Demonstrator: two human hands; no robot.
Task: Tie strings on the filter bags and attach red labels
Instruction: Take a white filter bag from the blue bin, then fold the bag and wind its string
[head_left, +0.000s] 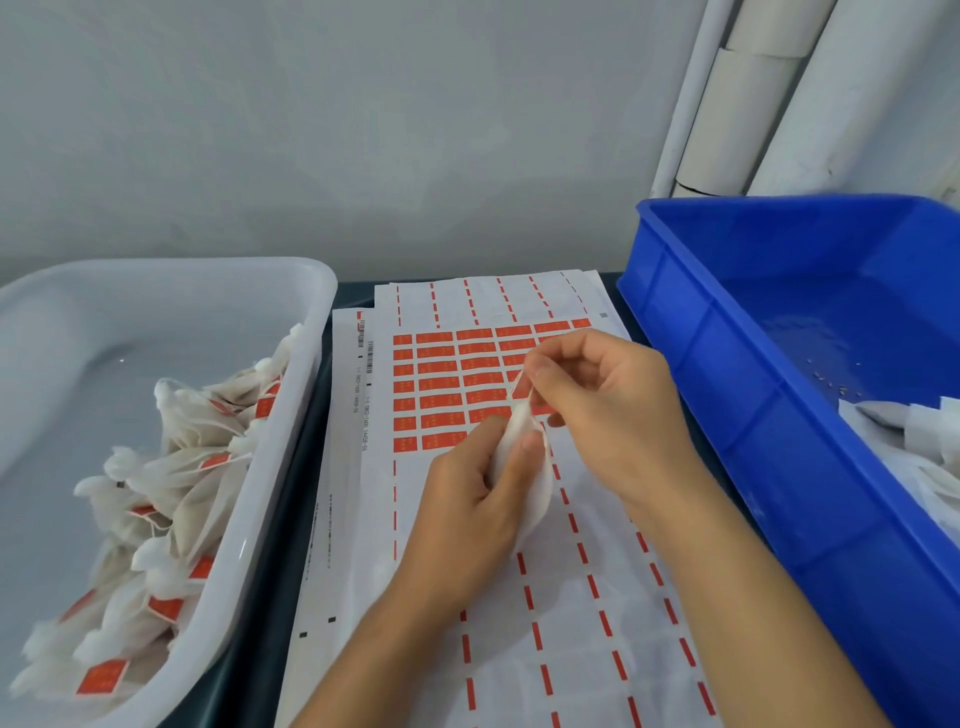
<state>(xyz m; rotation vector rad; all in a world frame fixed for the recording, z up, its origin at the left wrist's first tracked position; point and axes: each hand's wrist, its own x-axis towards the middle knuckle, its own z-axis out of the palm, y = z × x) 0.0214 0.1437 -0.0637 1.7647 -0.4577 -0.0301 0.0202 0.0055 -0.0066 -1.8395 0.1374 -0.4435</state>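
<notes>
A white filter bag (535, 480) is held above the label sheet (457, 384) in the middle of the table. My left hand (467, 519) grips the bag's body from the left. My right hand (597, 405) pinches the bag's gathered top, where a bit of red label shows between the fingertips. The sheet carries rows of red labels on white backing, with bare peeled strips below. The string is too thin to make out.
A white tub (280, 467) on the left holds several tied bags with red labels (171, 493). A blue crate (727, 364) on the right holds white bags (919, 447) in its near corner. White pipes (769, 98) stand at the back right.
</notes>
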